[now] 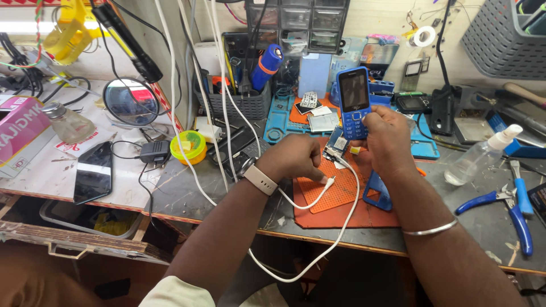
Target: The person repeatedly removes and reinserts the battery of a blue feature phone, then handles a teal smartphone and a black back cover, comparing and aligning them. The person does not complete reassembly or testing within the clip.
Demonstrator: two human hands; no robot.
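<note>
Right hand gripping blue keypad phone upright; left hand pinching white cable plug just below, needing straight alignment with the port.

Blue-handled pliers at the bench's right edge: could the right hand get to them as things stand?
Probably not freely: the right hand is holding the blue phone, though the bench toward the pliers looks unobstructed.

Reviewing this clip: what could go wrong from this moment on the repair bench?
The right hand holds the blue keypad phone upright by its lower end only; it could slip onto the orange mat. The white cable by the left hand loops off the bench edge and might snag. The spray bottle lies close by and could leak.
</note>
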